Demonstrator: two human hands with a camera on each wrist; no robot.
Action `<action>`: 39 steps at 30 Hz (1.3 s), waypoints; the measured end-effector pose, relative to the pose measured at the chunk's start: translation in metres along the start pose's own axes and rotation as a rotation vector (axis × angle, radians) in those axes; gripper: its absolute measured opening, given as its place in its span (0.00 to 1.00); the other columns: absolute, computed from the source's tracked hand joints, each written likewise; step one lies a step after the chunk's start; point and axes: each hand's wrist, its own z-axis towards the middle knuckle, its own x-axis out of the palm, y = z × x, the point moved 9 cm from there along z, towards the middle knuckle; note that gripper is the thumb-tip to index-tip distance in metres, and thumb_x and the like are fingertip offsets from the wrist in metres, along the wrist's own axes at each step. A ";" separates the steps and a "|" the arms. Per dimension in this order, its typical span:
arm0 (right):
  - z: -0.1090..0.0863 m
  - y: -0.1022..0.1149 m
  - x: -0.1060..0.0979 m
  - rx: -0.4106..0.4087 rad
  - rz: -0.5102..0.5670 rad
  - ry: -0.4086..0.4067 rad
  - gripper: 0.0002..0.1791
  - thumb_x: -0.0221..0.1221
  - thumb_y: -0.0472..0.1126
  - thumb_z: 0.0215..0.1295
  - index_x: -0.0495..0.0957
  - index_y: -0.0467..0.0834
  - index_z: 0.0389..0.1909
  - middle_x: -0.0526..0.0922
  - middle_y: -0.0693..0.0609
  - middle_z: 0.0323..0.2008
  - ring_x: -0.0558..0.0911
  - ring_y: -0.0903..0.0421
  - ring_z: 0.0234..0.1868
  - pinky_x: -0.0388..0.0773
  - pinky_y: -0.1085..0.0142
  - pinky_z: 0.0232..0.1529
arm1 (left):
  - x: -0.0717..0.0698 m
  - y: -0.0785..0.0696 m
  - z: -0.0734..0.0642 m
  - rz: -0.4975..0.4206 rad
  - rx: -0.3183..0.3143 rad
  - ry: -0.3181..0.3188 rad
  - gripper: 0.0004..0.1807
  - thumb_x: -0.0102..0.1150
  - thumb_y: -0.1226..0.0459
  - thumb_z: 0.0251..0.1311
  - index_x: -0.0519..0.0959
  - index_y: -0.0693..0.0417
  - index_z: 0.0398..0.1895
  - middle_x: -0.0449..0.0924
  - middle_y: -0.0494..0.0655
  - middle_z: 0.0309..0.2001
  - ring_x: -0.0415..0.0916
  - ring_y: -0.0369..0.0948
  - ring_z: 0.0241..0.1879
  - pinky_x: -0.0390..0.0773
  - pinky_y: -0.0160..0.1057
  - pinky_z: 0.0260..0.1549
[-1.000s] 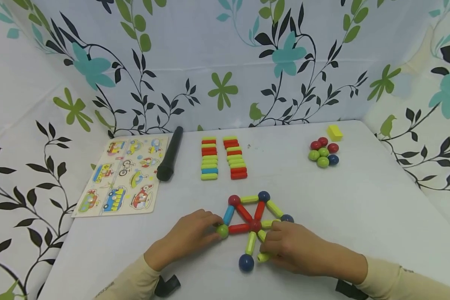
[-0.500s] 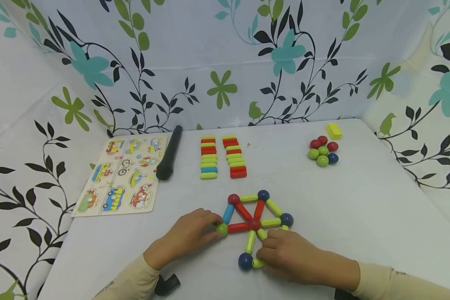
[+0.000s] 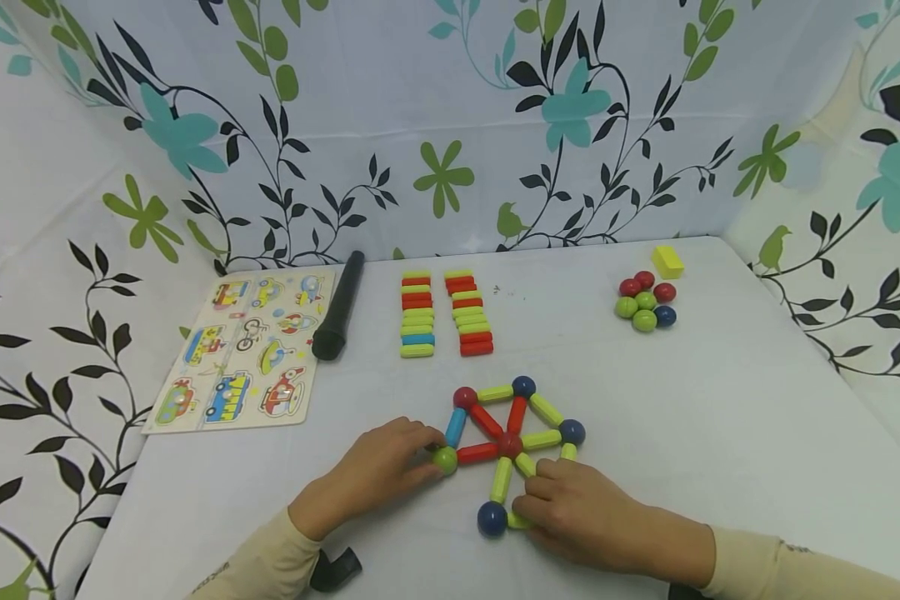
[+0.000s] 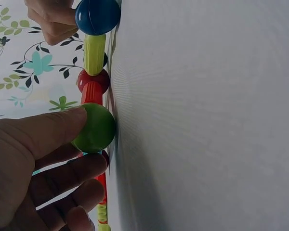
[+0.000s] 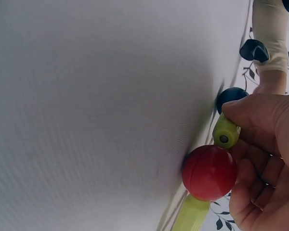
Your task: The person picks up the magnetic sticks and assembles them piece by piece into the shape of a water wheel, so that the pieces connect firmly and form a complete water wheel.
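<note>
My left hand (image 3: 378,467) pinches a green ball (image 4: 95,129) at the left corner of a flat frame of magnetic rods and balls. A blue rod (image 3: 456,427) and a red rod (image 3: 477,453) run from that ball. In the middle sits a red ball (image 3: 509,444) with several rods round it. My right hand (image 3: 588,517) pinches a light green rod (image 5: 226,131) whose far end meets the near blue ball (image 3: 492,518). Beside the rod's bare magnet end, the right wrist view shows another red ball (image 5: 209,172), mostly hidden by my hand in the head view.
Two columns of spare rods (image 3: 417,316) lie beyond the frame. A black microphone (image 3: 339,308) and a wooden vehicle puzzle board (image 3: 243,350) are at the left. Loose balls (image 3: 645,300) and a yellow block (image 3: 667,262) sit at the back right.
My right hand has shifted left and nearer, bringing the light green rod's end up to the near blue ball. The frame has turned slightly. My left hand stays on the green ball.
</note>
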 end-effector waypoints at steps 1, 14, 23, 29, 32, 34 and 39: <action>0.000 0.000 0.000 -0.001 -0.008 -0.006 0.17 0.76 0.50 0.56 0.86 0.54 0.46 0.78 0.64 0.28 0.67 0.67 0.31 0.63 0.82 0.32 | 0.000 0.000 0.000 0.000 0.001 -0.002 0.17 0.73 0.56 0.60 0.84 0.47 0.51 0.85 0.36 0.42 0.77 0.33 0.43 0.81 0.37 0.43; -0.001 0.003 0.000 -0.009 -0.086 -0.051 0.18 0.76 0.50 0.55 0.86 0.54 0.47 0.81 0.62 0.31 0.70 0.65 0.33 0.69 0.79 0.34 | 0.001 0.001 -0.001 0.000 -0.019 0.007 0.18 0.72 0.56 0.60 0.83 0.47 0.52 0.85 0.36 0.43 0.78 0.34 0.45 0.82 0.38 0.44; -0.002 0.003 0.003 -0.008 -0.130 -0.053 0.19 0.76 0.49 0.55 0.86 0.53 0.48 0.81 0.60 0.33 0.71 0.64 0.34 0.68 0.78 0.34 | 0.001 0.001 -0.001 0.007 -0.021 0.011 0.18 0.73 0.56 0.60 0.83 0.47 0.52 0.85 0.36 0.43 0.78 0.35 0.45 0.82 0.39 0.45; -0.004 0.000 0.006 0.000 -0.158 -0.049 0.20 0.77 0.51 0.53 0.87 0.52 0.46 0.81 0.59 0.32 0.71 0.63 0.34 0.69 0.76 0.35 | 0.001 0.001 0.000 0.003 -0.026 0.016 0.18 0.72 0.56 0.60 0.83 0.47 0.52 0.85 0.36 0.43 0.78 0.34 0.44 0.82 0.38 0.44; -0.005 0.000 0.006 -0.001 -0.158 -0.060 0.19 0.77 0.51 0.53 0.87 0.52 0.46 0.80 0.59 0.32 0.71 0.63 0.34 0.70 0.75 0.35 | 0.002 0.001 0.000 0.003 -0.025 0.020 0.18 0.72 0.56 0.60 0.83 0.47 0.53 0.85 0.36 0.43 0.78 0.34 0.44 0.82 0.38 0.44; -0.006 -0.001 0.006 -0.003 -0.157 -0.066 0.19 0.77 0.51 0.53 0.86 0.52 0.46 0.80 0.59 0.32 0.71 0.63 0.34 0.70 0.75 0.35 | 0.002 0.001 0.000 0.003 -0.025 0.022 0.18 0.72 0.56 0.60 0.83 0.47 0.53 0.84 0.35 0.43 0.77 0.34 0.43 0.82 0.38 0.44; -0.008 -0.001 0.004 -0.005 -0.161 -0.084 0.20 0.78 0.50 0.53 0.86 0.52 0.46 0.80 0.59 0.34 0.71 0.62 0.35 0.72 0.74 0.36 | 0.002 0.001 0.000 0.005 -0.021 0.024 0.18 0.73 0.56 0.60 0.83 0.47 0.53 0.84 0.35 0.42 0.77 0.34 0.43 0.82 0.37 0.43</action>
